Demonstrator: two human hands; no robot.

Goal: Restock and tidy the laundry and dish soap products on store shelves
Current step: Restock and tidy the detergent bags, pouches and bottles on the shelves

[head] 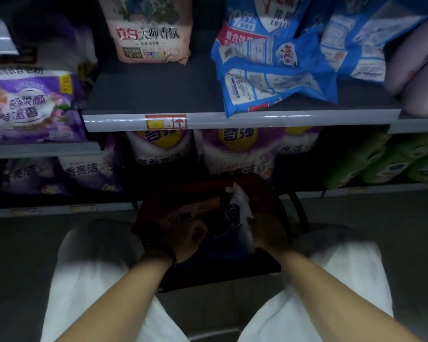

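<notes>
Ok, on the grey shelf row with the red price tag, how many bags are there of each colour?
Pink bag: 1
Blue bags: 3 (crumpled and overlapping, so this count is approximate)
Pale lilac bags: 2 (at the right end, partly cut off by the picture edge)
Total: 6

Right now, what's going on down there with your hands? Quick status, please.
Left hand and right hand both down in the red basket, gripping dark-and-white bag. Shelf gap beside pink detergent bag open. Nothing blocking.
</notes>
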